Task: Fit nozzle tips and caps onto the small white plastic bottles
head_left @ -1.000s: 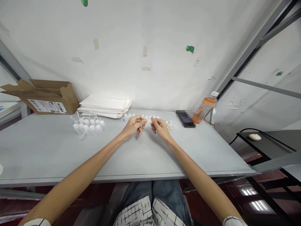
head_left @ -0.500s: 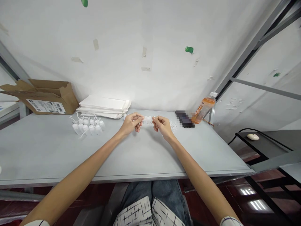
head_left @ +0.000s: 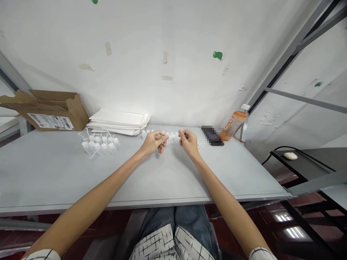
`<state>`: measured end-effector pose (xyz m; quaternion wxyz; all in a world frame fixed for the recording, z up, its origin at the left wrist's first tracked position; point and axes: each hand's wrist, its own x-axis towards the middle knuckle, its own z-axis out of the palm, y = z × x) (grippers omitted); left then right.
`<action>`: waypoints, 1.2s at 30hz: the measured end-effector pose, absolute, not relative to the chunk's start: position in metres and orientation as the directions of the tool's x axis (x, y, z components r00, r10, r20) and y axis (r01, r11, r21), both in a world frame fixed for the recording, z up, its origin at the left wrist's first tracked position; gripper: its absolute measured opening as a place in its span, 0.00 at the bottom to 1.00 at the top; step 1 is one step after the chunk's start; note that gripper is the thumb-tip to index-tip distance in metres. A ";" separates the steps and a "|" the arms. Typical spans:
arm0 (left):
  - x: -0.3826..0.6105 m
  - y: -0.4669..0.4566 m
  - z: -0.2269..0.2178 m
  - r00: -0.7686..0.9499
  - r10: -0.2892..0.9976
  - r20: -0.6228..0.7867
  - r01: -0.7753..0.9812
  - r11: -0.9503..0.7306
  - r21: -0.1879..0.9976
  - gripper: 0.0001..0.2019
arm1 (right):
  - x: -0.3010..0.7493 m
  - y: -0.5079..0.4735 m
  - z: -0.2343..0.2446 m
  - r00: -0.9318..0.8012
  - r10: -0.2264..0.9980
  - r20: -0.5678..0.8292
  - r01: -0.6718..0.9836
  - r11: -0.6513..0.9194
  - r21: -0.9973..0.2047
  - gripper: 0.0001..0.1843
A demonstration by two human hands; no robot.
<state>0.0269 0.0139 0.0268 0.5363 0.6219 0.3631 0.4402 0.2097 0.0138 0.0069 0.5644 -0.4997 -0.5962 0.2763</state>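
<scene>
Cardboard shipping carton (head_left: 51, 115), flaps open, at ten o'clock on our grey table (head_left: 48, 173). At eleven we list white squeeze bottles (head_left: 99, 145) with bent nozzle tubes, then stacked white paper sleeves (head_left: 119, 122). At twelve, our left hand (head_left: 153, 142) holds a thin white plastic tube (head_left: 171, 136) in a narrow pinch, before a row of small white caps (head_left: 149, 131). Our right hand (head_left: 189, 142) pinches narrowly near the tube's far end; what it holds is too small to tell. At one: loose white parts (head_left: 200, 144), a pixelated phone (head_left: 213, 136), and a tilted orange drink bottle (head_left: 234, 124).
</scene>
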 end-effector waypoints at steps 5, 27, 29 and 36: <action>0.028 0.013 0.026 0.363 0.922 0.134 -0.028 -0.133 0.991 0.21 | 0.206 0.012 0.007 0.214 0.851 0.480 0.389 0.376 -0.841 0.25; 0.015 0.018 0.029 0.415 0.904 0.103 0.035 -0.129 0.991 0.18 | 0.205 0.005 0.009 -0.087 0.942 0.323 0.105 0.332 -0.938 0.24; 0.015 0.019 0.029 0.415 0.904 0.104 0.039 -0.132 0.991 0.17 | 0.205 0.005 0.009 -0.079 0.939 0.334 0.109 0.341 -0.934 0.22; 0.015 0.018 0.029 0.422 0.901 0.101 0.046 -0.133 0.990 0.18 | 0.204 0.002 0.015 -0.083 0.959 0.271 0.053 0.276 -0.960 0.20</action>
